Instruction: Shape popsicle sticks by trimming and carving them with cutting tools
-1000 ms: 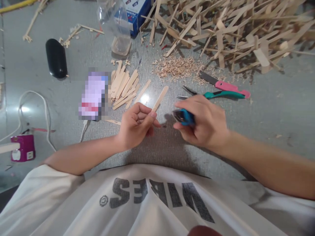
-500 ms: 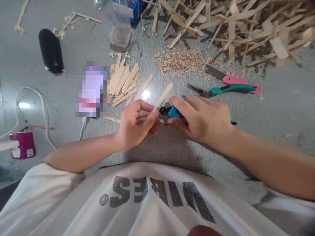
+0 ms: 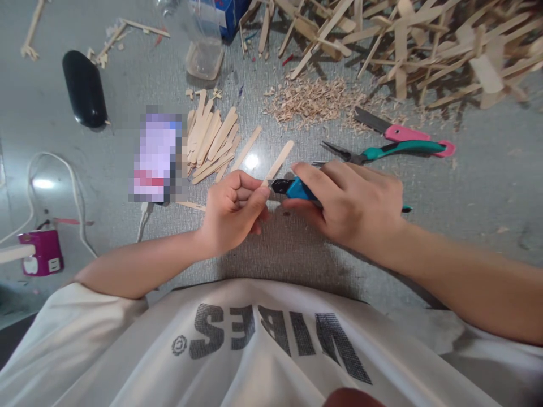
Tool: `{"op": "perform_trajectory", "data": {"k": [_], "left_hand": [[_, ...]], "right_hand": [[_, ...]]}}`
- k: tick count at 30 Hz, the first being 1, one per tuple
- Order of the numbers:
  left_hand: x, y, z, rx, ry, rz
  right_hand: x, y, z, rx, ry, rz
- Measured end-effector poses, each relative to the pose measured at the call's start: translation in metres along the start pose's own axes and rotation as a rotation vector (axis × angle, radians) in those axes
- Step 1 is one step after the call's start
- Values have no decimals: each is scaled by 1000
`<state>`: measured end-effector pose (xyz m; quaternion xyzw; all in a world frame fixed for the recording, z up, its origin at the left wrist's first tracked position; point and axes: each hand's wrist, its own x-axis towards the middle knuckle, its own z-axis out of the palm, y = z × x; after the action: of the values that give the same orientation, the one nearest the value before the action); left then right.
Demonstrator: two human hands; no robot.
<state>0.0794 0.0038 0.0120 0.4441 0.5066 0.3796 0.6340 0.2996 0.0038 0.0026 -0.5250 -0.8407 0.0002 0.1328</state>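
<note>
Between thumb and fingers, my left hand [image 3: 237,212] pinches a wooden craft stick [image 3: 280,159], whose rounded end points up and to the right. My right hand [image 3: 354,203] is wrapped round a blue and black utility knife [image 3: 299,190]. The knife's tip meets the stick right beside my left thumb. Behind my right hand lie green-handled needle-nose pliers [image 3: 388,151], their lower handle partly hidden under the hand. A loose pile of craft sticks [image 3: 212,138] rests beyond my left hand.
Wood shavings [image 3: 318,104] lie ahead, with a pink-handled blade [image 3: 403,133] beside them. A big heap of joined sticks [image 3: 407,51] fills the back right. On the left are a phone [image 3: 156,155] on a cable, a black case [image 3: 85,89] and a purple plug adapter [image 3: 44,253].
The knife's tip has moved slightly left, closer to my left thumb, and less blade shows. Both hands keep their hold, and the whole view has shifted a little.
</note>
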Motion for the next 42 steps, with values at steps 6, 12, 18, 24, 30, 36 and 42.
{"op": "perform_trajectory", "data": {"k": [6, 12, 18, 24, 30, 36, 42], "left_hand": [[-2, 1, 0, -23, 14, -19], [-2, 1, 1, -28, 34, -6], [-3, -2, -1, -20, 19, 47], [-3, -5, -1, -16, -3, 81], [-3, -4, 0, 11, 3, 74], [-1, -4, -2, -9, -6, 74], [-1, -4, -2, -6, 6, 62]], "right_hand": [[8, 12, -10, 55, 107, 110], [9, 14, -6, 46, 79, -37], [3, 7, -1, 24, 25, -97], [5, 7, -5, -4, -42, -104], [5, 6, -5, -32, -44, -96], [3, 10, -6, -36, 12, -77], [5, 12, -6, 86, -30, -26]]}}
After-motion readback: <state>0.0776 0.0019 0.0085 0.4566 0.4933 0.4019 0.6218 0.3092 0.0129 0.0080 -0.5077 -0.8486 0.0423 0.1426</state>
